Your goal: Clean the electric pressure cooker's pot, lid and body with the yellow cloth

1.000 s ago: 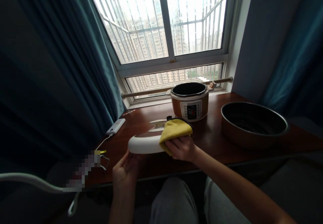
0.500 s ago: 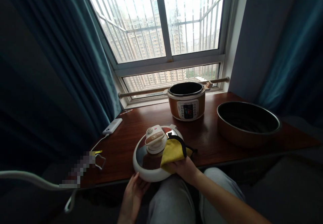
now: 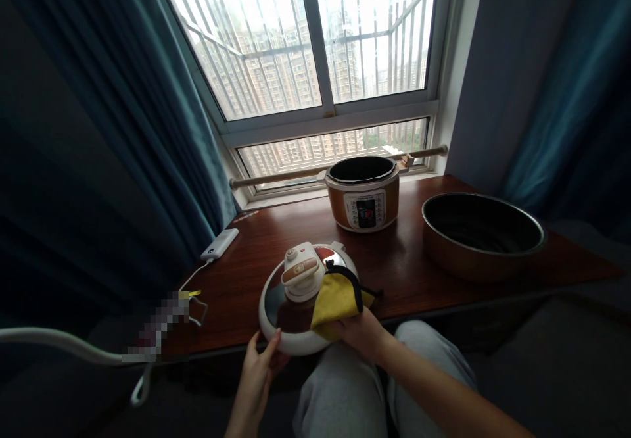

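Observation:
A round pressure cooker lid [image 3: 276, 293] lies on the near edge of the table, its white rim overhanging toward my knees. On top is a white knob with a tan handle [image 3: 300, 271]. My left hand [image 3: 261, 362] grips the rim at the lower left, thumb on top and the other fingers underneath. In my right hand [image 3: 362, 333] is a yellow cloth [image 3: 338, 300] with black edging, held against the lid's right side. The cloth covers that part of the lid and most of my right fingers.
Behind the lid stands a brown and white electric cooker [image 3: 365, 194] without a lid. A wide dark pan [image 3: 483, 234] sits at the right. A white power bank [image 3: 220, 245] with a cable lies at the left, near a blurred-out item. The window [image 3: 325, 114] is beyond the table.
My left thumb has come up over the lid's rim, where before the hand rested lower along its edge. The right hand with the cloth has shifted very slightly. The view tilts a little.

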{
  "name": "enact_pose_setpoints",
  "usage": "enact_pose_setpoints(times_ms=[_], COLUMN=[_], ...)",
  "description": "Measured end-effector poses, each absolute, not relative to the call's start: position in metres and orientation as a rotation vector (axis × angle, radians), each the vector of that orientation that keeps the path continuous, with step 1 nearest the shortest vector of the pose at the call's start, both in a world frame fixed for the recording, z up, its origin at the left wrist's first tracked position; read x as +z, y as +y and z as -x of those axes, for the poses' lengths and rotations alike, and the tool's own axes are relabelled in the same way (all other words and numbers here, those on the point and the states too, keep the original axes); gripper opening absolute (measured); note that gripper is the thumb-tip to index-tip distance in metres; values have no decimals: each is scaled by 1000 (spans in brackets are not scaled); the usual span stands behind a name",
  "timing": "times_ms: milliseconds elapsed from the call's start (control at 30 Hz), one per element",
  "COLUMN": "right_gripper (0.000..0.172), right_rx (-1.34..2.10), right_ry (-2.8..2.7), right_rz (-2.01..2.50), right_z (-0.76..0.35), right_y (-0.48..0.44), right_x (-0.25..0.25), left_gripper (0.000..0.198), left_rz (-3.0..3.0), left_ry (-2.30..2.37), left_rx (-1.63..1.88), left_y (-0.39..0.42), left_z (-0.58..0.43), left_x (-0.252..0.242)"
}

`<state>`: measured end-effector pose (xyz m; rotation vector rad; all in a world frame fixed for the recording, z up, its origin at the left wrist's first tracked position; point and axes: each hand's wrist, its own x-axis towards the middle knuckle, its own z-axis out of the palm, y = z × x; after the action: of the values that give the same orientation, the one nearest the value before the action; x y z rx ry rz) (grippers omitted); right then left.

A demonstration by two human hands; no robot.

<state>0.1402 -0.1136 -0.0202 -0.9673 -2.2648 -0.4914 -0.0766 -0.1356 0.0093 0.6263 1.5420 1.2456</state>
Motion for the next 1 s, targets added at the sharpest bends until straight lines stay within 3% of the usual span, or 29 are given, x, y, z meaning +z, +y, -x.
enact_pose_setpoints(times_ms=[100, 300, 467, 733, 833, 1000], right_gripper=[38, 39, 28, 21, 20, 34], right_rx=[-443, -6, 96, 327, 229, -78], right_ry=[-2297, -2421, -2236, -1108, -1316, -1922], right_rz=[975, 971, 1053, 1313, 1291, 1348], right_z=[-150, -190, -209, -223, -197, -123], right_y=[-117, -123, -120, -156, -156, -139], right_x=[-13, 5, 4, 32, 38, 8], left_gripper=[67, 67, 66, 71, 69, 71], left_rz=[-615, -593, -602, -625, -627, -628], left_ry=[1511, 1534, 1514, 1510, 1523, 1545], left_rx=[1256, 1242, 1291, 1292, 1293, 1303], left_y=[-136, -139, -135, -133, -134, -132], left_z=[72, 56, 46, 41, 42, 43], left_x=[9, 9, 0, -2, -3, -12])
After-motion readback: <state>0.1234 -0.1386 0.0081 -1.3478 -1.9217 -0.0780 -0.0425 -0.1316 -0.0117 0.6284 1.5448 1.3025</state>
